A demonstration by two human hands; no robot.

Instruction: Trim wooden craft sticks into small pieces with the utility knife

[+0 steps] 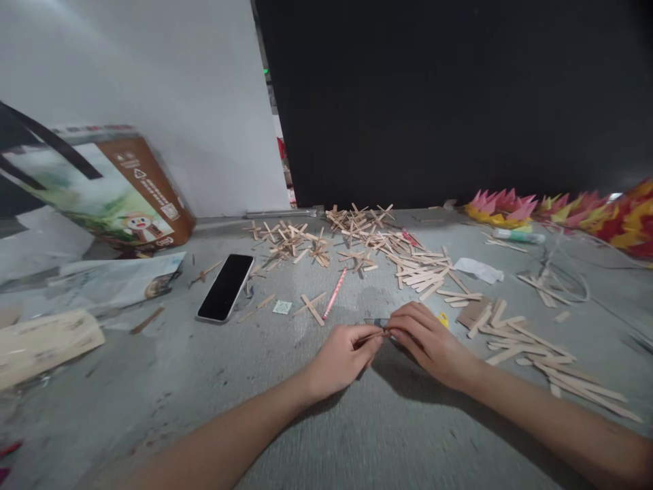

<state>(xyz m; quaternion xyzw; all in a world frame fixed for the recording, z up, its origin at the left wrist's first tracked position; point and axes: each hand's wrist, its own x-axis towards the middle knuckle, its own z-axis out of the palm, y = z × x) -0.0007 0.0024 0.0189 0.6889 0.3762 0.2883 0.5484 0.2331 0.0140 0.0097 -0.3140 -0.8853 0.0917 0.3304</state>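
My left hand (344, 357) is closed in a pinch on a thin wooden craft stick (370, 336). The fingers of my right hand (433, 347) are bent together at the stick's right end, their tips meeting those of the left hand. Just behind these fingertips shows a flat grey blade-like piece (376, 321). A yellow part (443, 319) sticks out past the right hand's knuckles; my hand hides whatever lies between the two. Beyond the left hand, crossed craft sticks (310, 308) lie on the grey tabletop (326, 435), beside a pink patterned tube (335, 294).
Star-shaped stick pieces (296, 241) and loose sticks (421, 269) lie at the back. More sticks (530, 347) spread to the right, near a glue stick (519, 236), a white cable (581, 279) and pink-yellow paper petals (503, 206). On the left are a phone (226, 287) and a bag (109, 190).
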